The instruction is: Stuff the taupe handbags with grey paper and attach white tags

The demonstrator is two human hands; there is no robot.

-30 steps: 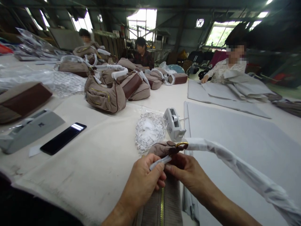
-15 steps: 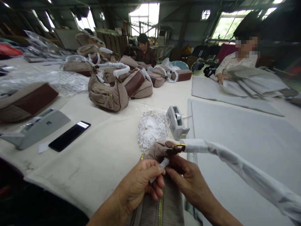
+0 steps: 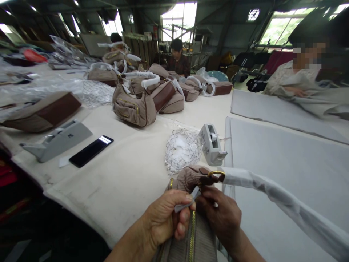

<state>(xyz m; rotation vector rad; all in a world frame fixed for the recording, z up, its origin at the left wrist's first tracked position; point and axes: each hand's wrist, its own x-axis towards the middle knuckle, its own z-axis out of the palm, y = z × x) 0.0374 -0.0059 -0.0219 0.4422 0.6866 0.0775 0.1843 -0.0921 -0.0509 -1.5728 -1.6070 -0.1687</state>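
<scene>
A taupe corduroy handbag (image 3: 203, 233) with a gold zipper lies in front of me, its zipped top facing up. My left hand (image 3: 170, 218) pinches a small whitish wrapping strip (image 3: 183, 206) between thumb and fingers, just over the zipper. Against the bag's far end, beside the strip's upper tip, my right hand (image 3: 222, 213) is closed; its fingertips are partly hidden, and what they grip is unclear. A gold ring (image 3: 216, 173) on a brown tab sits just above them. From it the strap (image 3: 275, 193), wrapped in white film, runs to the right.
Beyond the bag are a pile of white tags with strings (image 3: 182, 151) and a grey tape dispenser (image 3: 211, 145). A second dispenser (image 3: 61, 140) and a phone (image 3: 91, 151) lie left. More handbags (image 3: 135, 105) stand farther back. Grey sheets (image 3: 278, 163) cover the right; co-workers (image 3: 296, 78) are across.
The view has swung slightly left, so things appear shifted right. The strip in my left hand shows more fully, and my right hand's fingers have curled in more. The right co-worker's fabric has moved.
</scene>
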